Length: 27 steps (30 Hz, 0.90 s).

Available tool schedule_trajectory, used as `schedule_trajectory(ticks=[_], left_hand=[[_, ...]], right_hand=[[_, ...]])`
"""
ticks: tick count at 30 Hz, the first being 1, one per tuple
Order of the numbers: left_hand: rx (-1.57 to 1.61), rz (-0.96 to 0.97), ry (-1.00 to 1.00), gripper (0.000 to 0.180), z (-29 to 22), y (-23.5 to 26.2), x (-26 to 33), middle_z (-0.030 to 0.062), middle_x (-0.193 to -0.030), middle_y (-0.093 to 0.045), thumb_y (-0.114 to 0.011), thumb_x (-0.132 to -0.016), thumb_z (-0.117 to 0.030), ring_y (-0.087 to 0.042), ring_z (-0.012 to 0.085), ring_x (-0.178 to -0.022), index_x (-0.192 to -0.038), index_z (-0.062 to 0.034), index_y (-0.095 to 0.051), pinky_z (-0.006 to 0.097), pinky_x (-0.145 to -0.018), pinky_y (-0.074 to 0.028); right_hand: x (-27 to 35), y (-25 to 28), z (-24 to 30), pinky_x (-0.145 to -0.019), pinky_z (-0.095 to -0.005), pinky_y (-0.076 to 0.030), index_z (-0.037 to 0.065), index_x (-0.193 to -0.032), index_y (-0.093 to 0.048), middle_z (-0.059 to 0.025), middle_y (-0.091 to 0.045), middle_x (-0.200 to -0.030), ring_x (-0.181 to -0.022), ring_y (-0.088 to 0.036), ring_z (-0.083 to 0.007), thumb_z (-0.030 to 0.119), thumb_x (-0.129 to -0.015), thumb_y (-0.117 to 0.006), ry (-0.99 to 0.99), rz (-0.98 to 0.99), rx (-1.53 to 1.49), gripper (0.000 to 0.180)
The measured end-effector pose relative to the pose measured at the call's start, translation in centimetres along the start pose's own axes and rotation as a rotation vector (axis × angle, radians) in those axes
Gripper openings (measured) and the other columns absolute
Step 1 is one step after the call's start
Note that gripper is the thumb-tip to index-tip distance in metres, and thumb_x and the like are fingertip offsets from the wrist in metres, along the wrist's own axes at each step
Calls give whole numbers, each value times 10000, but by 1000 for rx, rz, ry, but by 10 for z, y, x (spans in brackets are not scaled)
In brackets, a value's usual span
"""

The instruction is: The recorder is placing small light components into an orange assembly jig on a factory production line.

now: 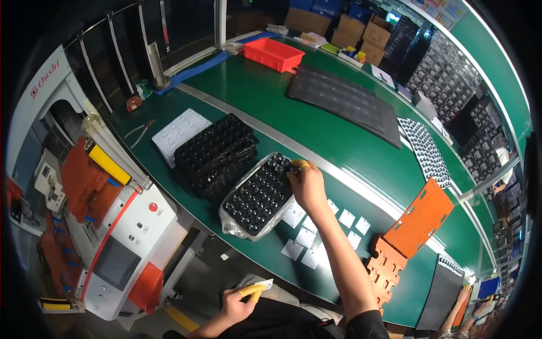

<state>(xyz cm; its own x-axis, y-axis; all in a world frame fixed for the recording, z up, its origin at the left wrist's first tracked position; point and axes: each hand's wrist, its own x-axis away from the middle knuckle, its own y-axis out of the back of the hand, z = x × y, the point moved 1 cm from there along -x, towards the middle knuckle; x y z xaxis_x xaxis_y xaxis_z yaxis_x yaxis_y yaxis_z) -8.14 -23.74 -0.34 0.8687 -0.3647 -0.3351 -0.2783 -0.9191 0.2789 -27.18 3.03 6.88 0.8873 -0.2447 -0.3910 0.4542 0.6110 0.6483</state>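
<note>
One card [266, 283]; in left fingertips [249, 290]

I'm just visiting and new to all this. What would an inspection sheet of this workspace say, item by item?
Surface: green table, crossed by a long metal strip.
Things at hand: black tray of round dark pieces; flat white plates lie to its right, a stack of black trays to its left.
Clutter: pliers, red bin, dark sheets, orange boards.
Left hand: pinches a small white piece off the table's near edge.
Right hand: fingers at the tray's far right corner; grip unclear.
Cables: nothing clearly seen.
Surroundings: machine with a dark screen at left; another person's hand at lower right.
</note>
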Motion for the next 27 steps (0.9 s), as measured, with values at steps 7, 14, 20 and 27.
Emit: schedule_trajectory(ticks=[7,14,20,27], left_hand=[[389,26,385,319,-9,-23,-30,150,-1002,-701,-641,-870,31,-682,166,-905,-1174,100,-576,280,-791,-553],[690,183,441,271,-47,-74,-62,112,-1066,-666,-564,-931,34,-637,146,-982,-1191,111,-555,264,-882,-508],[552,362,345,281,-79,-94,-50,127,-1103,-657,-531,-931,53,-622,155,-1006,-1203,119,-560,278,-887,-498],[571,403,352,280,-91,-112,-38,120,-1078,-669,-536,-928,51,-623,142,-988,-1198,111,-577,271,-859,-504]], right_hand=[[84,67,29,-806,-258,-476,-34,-1076,-603,-54,-600,-966,-873,-579,-110,-14,-839,-690,-161,33,-397,253],[245,105,42,-858,-334,-528,1,-1027,-565,-103,-578,-1052,-962,-610,-196,-114,-763,-720,-445,-67,-756,327],[288,108,46,-866,-315,-523,-52,-996,-589,-159,-629,-1076,-974,-635,-201,-69,-766,-747,-407,-303,-585,279],[312,115,45,-856,-311,-526,-60,-972,-607,-186,-645,-1071,-953,-652,-213,-55,-762,-755,-419,-482,-622,257]])
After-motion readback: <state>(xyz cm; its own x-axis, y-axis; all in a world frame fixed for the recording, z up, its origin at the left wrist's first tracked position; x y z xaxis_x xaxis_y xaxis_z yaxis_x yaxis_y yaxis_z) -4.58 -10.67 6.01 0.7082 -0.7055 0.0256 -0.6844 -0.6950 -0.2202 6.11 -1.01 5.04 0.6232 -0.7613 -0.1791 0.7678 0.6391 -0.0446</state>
